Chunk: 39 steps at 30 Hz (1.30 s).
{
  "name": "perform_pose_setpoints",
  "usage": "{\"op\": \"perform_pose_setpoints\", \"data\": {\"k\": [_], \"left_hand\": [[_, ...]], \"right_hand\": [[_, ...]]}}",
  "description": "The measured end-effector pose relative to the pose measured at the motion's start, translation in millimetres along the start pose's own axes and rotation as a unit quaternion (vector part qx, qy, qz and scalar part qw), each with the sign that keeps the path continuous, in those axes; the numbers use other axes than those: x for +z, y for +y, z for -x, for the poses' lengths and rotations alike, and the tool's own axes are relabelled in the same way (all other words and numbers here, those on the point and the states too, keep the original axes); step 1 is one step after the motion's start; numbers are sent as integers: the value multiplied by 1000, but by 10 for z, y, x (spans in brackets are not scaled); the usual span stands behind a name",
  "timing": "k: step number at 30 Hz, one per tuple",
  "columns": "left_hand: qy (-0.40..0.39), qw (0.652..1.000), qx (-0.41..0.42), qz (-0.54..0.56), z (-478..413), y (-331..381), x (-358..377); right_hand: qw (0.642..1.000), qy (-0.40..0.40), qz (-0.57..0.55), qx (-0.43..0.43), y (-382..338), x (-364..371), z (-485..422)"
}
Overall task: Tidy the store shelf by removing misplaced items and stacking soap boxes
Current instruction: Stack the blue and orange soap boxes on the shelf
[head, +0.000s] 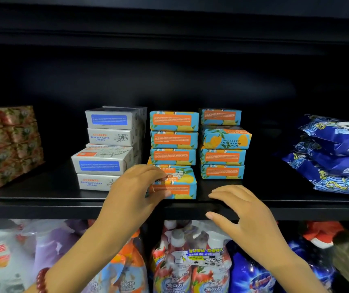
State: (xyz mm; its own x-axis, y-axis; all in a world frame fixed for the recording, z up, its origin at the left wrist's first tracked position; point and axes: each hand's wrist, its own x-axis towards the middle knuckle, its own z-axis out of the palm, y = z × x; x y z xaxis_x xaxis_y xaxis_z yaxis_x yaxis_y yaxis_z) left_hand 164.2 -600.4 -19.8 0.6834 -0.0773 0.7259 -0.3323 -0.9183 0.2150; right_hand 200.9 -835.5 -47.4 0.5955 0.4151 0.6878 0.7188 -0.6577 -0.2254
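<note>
**A:** ok what's on that shelf, left to right?

**B:** far left on the black metal shelf point(42, 199) there's a block of pink-and-red floral-wrapped cartons point(6, 144), stacked neat. next to that is a wobbly pile of white cardboard soap boxes with blue label panels point(108, 149). the lower ones poke out further forward than the top ones.

**A:** and the hands?

**B:** the left hand point(135, 191) has a red bead bracelet point(42, 280) on the wrist, and it's got hold of a blue-and-orange soap box point(182, 182) with a yellow-fruit print. fingers are curled over the box's top left corner, thumb pressed on the front face. that box sits flat at the front edge of the shelf, just beside the white pile and right in front of a tidy stack of matching blue-and-orange boxes point(173, 138).

**A:** anything right of it?

**B:** a second blue-and-orange stack point(222, 157), with one crooked box point(227, 138) second from the top, turned so its fruit side faces out. then the right hand point(243, 210), fingers spread and loose with nothing in it, at the shelf's front lip. can't tell if the fingertips actually touch. far right there's a heap of dark blue glossy printed pouches point(334, 155). under the shelf is a row of spray bottles and refill packs point(179, 261).
</note>
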Motion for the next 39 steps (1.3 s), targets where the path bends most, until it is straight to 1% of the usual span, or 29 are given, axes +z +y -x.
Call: {"op": "perform_pose_setpoints", "data": {"k": [6,10,14,16,18,19,21,22,23,25,27,29,31,34,37,39], "left_hand": [[4,998,-16,-58,-84,31,51],[-10,996,-79,-47,-176,104,73],[-8,994,-91,-57,-257,151,117],[-19,994,-87,-65,-253,138,121],[-22,995,-65,-67,-214,97,115],[-7,998,-46,-53,-184,69,119],[63,998,5,-24,-112,48,148],[85,996,29,-5,-68,61,164],[90,995,46,18,-23,91,179],[70,995,55,49,66,145,225],[40,997,57,33,125,173,265],[23,998,57,26,145,167,288],[22,998,48,35,137,171,281],[16,999,28,37,133,193,258],[8,1000,18,24,130,199,247],[6,1000,11,19,118,205,234]], "right_hand": [[1000,0,10,-9,4,5,6],[1000,8,8,-13,8,8,-2],[1000,-2,18,-13,11,4,-5],[1000,-14,12,-17,16,-10,-13],[999,-19,-36,0,17,-58,-64],[997,-8,-70,13,16,-95,-109],[994,56,-96,22,18,-182,-238],[992,91,-81,20,32,-225,-321],[991,118,-55,18,51,-265,-418],[991,135,11,22,125,-328,-637],[992,93,73,40,216,-349,-834],[993,43,103,47,294,-319,-936],[993,35,106,44,325,-293,-964],[989,74,126,26,294,-298,-955],[975,113,188,-13,275,-312,-900],[970,150,186,-52,287,-333,-826]]}}
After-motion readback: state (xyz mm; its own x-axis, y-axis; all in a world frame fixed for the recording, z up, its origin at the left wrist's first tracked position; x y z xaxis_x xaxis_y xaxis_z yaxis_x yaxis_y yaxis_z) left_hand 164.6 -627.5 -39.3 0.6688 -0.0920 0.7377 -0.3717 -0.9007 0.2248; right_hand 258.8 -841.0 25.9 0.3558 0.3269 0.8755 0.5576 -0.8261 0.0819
